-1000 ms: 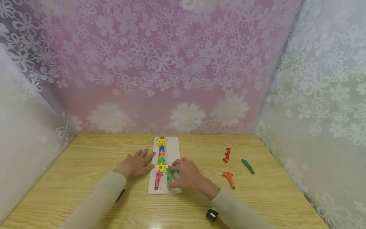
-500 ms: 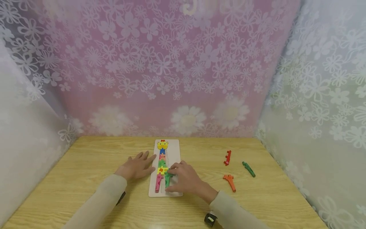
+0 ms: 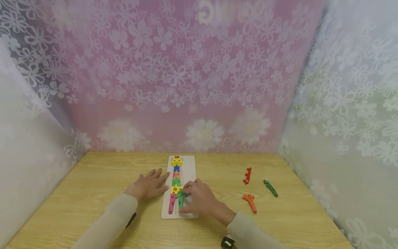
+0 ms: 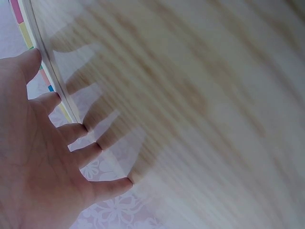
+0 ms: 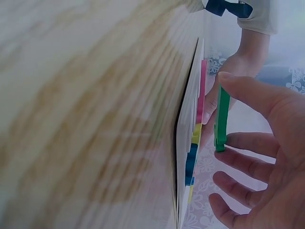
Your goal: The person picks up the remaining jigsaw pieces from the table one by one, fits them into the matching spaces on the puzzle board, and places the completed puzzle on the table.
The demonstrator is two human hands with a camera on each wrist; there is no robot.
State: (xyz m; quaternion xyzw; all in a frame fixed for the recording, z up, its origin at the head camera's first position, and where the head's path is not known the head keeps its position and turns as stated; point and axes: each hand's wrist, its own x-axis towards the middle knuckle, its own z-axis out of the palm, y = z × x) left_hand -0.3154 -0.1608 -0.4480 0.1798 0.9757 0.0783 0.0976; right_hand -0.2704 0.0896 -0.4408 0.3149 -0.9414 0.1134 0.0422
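A pale giraffe puzzle board [image 3: 189, 166] lies on the table. A yellow head piece [image 3: 177, 161], a column of coloured neck pieces, a yellow body piece [image 3: 175, 190] and a pink leg piece [image 3: 171, 204] sit on it. My right hand [image 3: 203, 200] pinches a green leg piece [image 3: 181, 202] between thumb and fingers. In the right wrist view, this green piece [image 5: 221, 119] is apart from the board, just over its face. My left hand [image 3: 148, 185] lies with fingers spread; in the left wrist view, its fingertips [image 4: 127, 182] are at the board's edge.
To the right on the wooden table [image 3: 224, 169] lie three loose pieces: a red one [image 3: 247, 175], a dark green one [image 3: 271, 188] and an orange one [image 3: 250, 203]. Flower-patterned curtains [image 3: 199, 86] stand behind and at both sides.
My right hand has shifted slightly left with the green leg piece, bringing it closer to the pink leg piece. The left hand stays by the board. The whole head view has tilted a little upward.
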